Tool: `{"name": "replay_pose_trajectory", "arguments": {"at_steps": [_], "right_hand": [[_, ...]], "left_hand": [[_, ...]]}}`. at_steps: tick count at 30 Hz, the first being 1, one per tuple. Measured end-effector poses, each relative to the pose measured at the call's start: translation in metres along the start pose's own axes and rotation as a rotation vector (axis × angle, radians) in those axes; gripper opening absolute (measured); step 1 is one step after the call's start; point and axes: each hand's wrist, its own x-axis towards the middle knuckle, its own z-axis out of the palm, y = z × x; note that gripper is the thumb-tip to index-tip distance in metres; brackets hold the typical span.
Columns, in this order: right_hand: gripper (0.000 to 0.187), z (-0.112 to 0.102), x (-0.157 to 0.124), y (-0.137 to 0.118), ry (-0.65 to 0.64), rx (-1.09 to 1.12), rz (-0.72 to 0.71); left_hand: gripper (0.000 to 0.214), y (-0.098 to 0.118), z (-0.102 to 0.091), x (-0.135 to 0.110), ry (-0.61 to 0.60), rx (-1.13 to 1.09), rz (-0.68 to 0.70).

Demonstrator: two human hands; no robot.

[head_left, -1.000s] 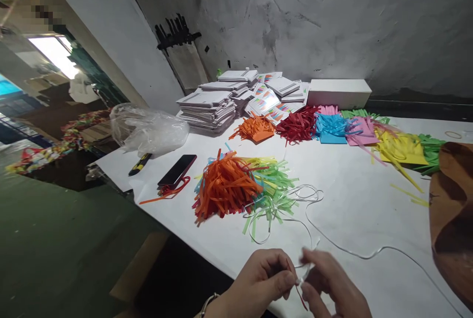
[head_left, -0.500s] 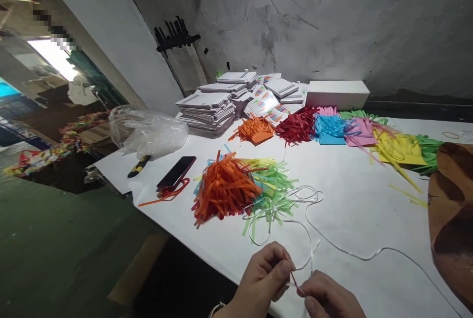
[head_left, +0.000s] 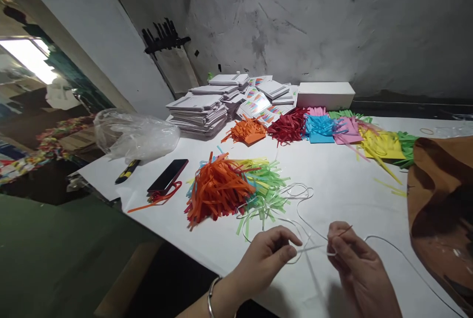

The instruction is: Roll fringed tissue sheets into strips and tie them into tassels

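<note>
The likeliest slip, as I judge it, is the thin white plastic cord (head_left: 312,247) sliding out of a pinch. It looks slick and narrow, and it is stretched fairly tight between the two hands low in the frame. A harder tug could also drag its loose loops, which lie on the white table (head_left: 351,180), into the heap of orange and green paper strips (head_left: 221,190) just left of them and snag there.

The left hand (head_left: 266,256), a metal bangle (head_left: 211,298) on its wrist, is closed thumb to forefinger on one end of the taut span, its other fingers curled in. The right hand (head_left: 356,269), at lower right, is likewise pinched shut on the cord, its back to the camera — a thin red sliver (head_left: 345,231) seems to stick out from its fingertips. From there the cord trails right towards the crumpled brown paper sheet (head_left: 439,209).
</note>
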Motion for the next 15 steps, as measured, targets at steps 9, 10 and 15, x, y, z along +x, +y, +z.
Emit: {"name": "replay_pose_trajectory", "arguments": {"at_steps": [9, 10, 15], "right_hand": [[0.016, 0.009, 0.027, -0.071, -0.135, -0.327, -0.361], [0.015, 0.005, 0.031, -0.084, -0.093, -0.271, -0.390], [0.025, -0.056, 0.034, -0.156, 0.080, -0.112, -0.482]], "left_hand": [[0.059, 0.037, 0.021, 0.050, -0.471, 0.193, 0.145], [0.050, 0.038, 0.021, 0.055, -0.488, 0.254, 0.161], [0.060, 0.038, -0.004, 0.079, -0.425, 0.482, 0.233]]}}
